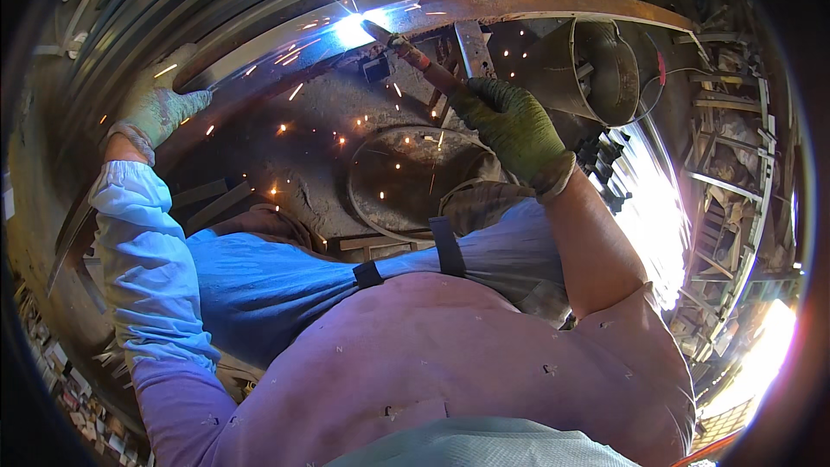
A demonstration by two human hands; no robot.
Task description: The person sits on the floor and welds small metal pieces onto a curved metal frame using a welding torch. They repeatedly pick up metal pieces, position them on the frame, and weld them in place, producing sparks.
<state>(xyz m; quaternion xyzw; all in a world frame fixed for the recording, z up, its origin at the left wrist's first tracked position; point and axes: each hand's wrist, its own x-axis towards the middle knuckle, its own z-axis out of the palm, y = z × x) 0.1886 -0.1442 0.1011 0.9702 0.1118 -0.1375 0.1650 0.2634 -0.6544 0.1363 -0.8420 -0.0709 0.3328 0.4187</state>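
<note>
My right hand (512,128), in a green work glove, is closed round the handle of a welding torch (439,78). The torch's tip points up and left at a bright white-blue arc on a long grey metal bar (259,45), and orange sparks scatter below it. At the bar's left part, my left hand (158,114) in a pale glove grips it, thumb on the near side; its other fingers are partly hidden. A rusty brown beam (562,2) continues to the right of the arc. Glare hides the exact spot where the torch meets the metal.
Several long metal profiles (186,2) lie along the far left. To the right stands a large metal cylinder (605,69), beside a rack-like frame (735,182) and strongly lit metal (648,207). A thin hoop (353,186) lies on the floor before my legs.
</note>
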